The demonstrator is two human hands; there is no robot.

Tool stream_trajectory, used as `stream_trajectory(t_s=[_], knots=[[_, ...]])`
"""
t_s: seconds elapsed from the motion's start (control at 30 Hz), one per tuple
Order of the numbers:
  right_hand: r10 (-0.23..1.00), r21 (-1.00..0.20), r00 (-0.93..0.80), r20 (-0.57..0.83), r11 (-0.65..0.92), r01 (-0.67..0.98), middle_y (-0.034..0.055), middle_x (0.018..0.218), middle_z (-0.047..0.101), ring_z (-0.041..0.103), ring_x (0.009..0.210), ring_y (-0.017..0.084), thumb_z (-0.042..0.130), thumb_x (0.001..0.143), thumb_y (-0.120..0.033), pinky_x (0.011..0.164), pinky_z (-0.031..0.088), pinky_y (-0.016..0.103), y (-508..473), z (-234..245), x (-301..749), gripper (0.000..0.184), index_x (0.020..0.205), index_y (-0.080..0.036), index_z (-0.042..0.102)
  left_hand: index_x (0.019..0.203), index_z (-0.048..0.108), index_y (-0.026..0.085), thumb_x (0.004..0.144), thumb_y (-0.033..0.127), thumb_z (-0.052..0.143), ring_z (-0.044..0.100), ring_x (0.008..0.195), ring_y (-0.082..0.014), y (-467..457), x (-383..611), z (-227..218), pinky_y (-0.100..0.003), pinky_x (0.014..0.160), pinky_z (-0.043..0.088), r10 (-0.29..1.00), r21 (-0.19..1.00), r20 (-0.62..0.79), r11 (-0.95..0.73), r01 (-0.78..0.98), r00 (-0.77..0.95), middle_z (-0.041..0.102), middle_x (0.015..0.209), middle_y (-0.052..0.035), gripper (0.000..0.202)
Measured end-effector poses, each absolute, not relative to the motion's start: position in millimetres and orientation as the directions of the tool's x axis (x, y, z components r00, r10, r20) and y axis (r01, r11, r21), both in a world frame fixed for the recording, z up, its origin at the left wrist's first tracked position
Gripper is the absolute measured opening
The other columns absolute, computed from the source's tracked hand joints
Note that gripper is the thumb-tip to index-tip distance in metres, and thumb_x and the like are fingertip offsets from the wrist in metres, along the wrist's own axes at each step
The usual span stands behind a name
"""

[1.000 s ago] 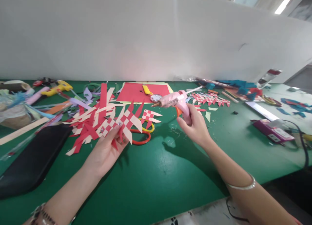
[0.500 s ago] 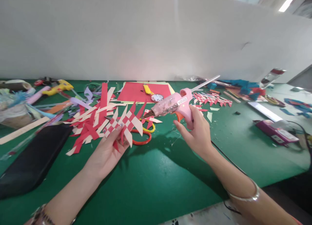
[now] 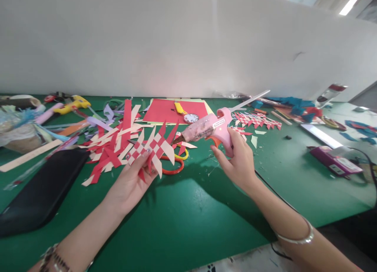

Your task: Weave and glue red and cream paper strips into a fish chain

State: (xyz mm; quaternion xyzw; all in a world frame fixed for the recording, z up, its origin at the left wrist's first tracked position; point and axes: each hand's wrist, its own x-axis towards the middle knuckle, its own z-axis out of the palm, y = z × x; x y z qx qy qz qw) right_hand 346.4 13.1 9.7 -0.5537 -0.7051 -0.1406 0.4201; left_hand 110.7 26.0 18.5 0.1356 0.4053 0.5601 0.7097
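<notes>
A woven paper fish (image 3: 156, 148) in red and pale pink checks is pinched between the thumb and fingers of my left hand (image 3: 134, 177). My right hand (image 3: 240, 160) is wrapped around the handle of a pink hot glue gun (image 3: 203, 127). The gun's dark nozzle points left, close to the pointed strips on the fish's right side; I cannot tell whether it touches them. From the back of the gun a clear glue stick (image 3: 250, 101) sticks out. Behind the fish, scissors (image 3: 173, 166) with orange and yellow handles lie on the green table, their blades hidden.
A heap of red and pink paper strips (image 3: 110, 150) lies left of centre, near a black case (image 3: 44, 191). Further back are red paper sheets (image 3: 159, 110), a yellow glue gun (image 3: 73, 104) and more woven paper pieces (image 3: 259, 120). A purple box (image 3: 332, 160) with a cord sits right.
The glue gun's nozzle has shifted slightly left and down, nearer the fish's strips. The left hand keeps its hold on the fish. The view has moved very slightly.
</notes>
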Motion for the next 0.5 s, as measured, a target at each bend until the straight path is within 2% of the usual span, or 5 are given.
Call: stream_trajectory(t_s=[0.23, 0.5], knots=[[0.645, -0.274, -0.033, 0.764, 0.370, 0.887, 0.0010, 0.075, 0.055, 0.044, 0.053, 0.013, 0.049, 0.085, -0.040, 0.048, 0.038, 0.026, 13.4, 9.6, 346.7, 0.032, 0.109, -0.020, 0.043, 0.057, 0.063, 0.012, 0.088, 0.004, 0.042, 0.057, 0.041, -0.0068, 26.7, 112.9, 22.1, -0.020, 0.046, 0.053, 0.896, 0.657, -0.444, 0.332, -0.677, 0.008, 0.062, 0.047, 0.0021, 0.039], [0.661, -0.288, -0.031, 0.749, 0.367, 0.885, 0.0008, 0.074, 0.054, 0.044, 0.054, 0.013, 0.048, 0.085, -0.041, 0.049, 0.038, 0.027, 13.3, 10.2, 346.8, 0.031, 0.108, -0.021, 0.044, 0.059, 0.064, 0.012, 0.089, 0.004, 0.040, 0.057, 0.041, -0.0073, 26.5, 113.0, 21.5, -0.021, 0.047, 0.054, 0.891, 0.651, -0.454, 0.343, -0.677, 0.015, 0.061, 0.046, 0.0024, 0.039]])
